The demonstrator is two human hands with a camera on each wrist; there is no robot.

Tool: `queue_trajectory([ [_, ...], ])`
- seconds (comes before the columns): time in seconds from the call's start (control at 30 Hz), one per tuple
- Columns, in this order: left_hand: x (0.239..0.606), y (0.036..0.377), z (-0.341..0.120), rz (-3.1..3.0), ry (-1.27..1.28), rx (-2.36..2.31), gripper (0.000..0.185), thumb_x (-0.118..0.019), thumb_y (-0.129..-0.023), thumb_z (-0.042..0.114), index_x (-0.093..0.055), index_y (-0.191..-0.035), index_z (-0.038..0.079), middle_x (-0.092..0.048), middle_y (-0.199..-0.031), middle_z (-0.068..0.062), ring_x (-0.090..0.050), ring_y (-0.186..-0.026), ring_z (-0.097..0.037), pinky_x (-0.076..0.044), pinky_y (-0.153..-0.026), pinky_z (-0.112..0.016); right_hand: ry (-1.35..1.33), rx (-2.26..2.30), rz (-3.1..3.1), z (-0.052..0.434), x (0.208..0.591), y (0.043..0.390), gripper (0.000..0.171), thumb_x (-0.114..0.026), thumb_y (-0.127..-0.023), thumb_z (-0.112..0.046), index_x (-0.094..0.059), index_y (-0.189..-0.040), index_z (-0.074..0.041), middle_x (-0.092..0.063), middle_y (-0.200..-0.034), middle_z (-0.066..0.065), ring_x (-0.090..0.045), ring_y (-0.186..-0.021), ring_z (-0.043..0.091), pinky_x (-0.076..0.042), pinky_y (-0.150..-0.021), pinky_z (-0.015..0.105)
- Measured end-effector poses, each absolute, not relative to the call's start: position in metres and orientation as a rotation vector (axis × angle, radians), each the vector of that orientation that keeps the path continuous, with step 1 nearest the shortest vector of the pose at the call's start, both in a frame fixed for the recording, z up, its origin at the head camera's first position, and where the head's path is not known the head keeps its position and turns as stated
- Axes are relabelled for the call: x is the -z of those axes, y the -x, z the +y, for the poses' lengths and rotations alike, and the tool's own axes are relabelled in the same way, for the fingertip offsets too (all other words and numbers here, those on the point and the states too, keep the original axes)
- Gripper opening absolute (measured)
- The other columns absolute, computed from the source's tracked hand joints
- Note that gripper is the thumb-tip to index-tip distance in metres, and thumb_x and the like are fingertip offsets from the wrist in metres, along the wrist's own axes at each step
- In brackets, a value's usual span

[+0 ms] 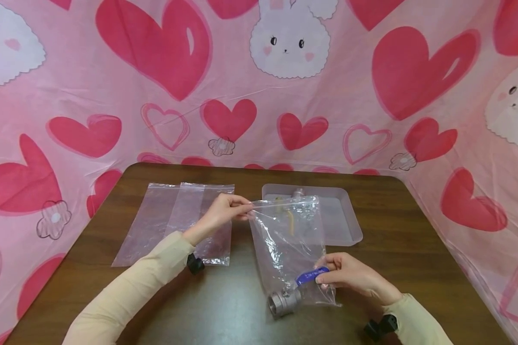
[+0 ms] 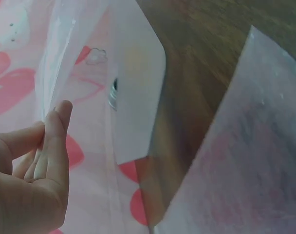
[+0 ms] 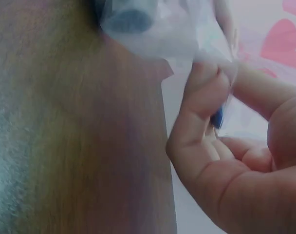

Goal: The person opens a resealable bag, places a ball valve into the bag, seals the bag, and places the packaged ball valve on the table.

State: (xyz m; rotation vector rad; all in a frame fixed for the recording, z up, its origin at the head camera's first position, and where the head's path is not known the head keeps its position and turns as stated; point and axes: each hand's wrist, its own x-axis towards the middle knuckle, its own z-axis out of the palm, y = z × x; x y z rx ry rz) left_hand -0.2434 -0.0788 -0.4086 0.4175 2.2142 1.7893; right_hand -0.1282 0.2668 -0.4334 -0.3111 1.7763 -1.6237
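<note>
One metal ball valve is the nearest of the things on show, at the lower left corner of a clear zip bag, over the middle of the brown wood-grain table. Its body is silvery grey and rounded, with a wide, dark round opening facing left and toward the viewer. From its top a purple-blue lever with pale lettering slants up to the right. The right wrist view shows milky-looking film around the body; whether the valve touches the table I cannot tell.

The right hand pinches the lever's end between thumb and fingers, with the bag's film gathered about them. Farther off, the left hand pinches the bag's upper left corner, beside the zip strip, and the glossy, creased film hangs slanting between the two hands.

Toward the table's far left corner lie two overlapping flat zip bags. Near the far edge, right of its middle, sits a translucent plastic tray holding a metal fitting; a yellow strip shows through the held bag. Beyond that edge hangs pink heart-and-bunny cloth.
</note>
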Motion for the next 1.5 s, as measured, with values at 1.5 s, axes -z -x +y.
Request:
queue_trajectory([
  [1.5, 0.429, 0.275, -0.071, 2.229, -0.261, -1.759, 0.028, -0.066, -0.094, 0.009, -0.068, -0.11, -0.013, -0.076, -0.082, -0.011, -0.072, -0.066, -0.009, -0.061, -0.078, -0.038, 0.292, 1.774, 1.594, 0.278, 0.449, 0.141, 0.025, -0.058, -0.098, -0.003, -0.063, -0.12, -0.013, -0.074, -0.103, -0.008, -0.066, -0.085, 0.0, -0.056, -0.076, 0.015],
])
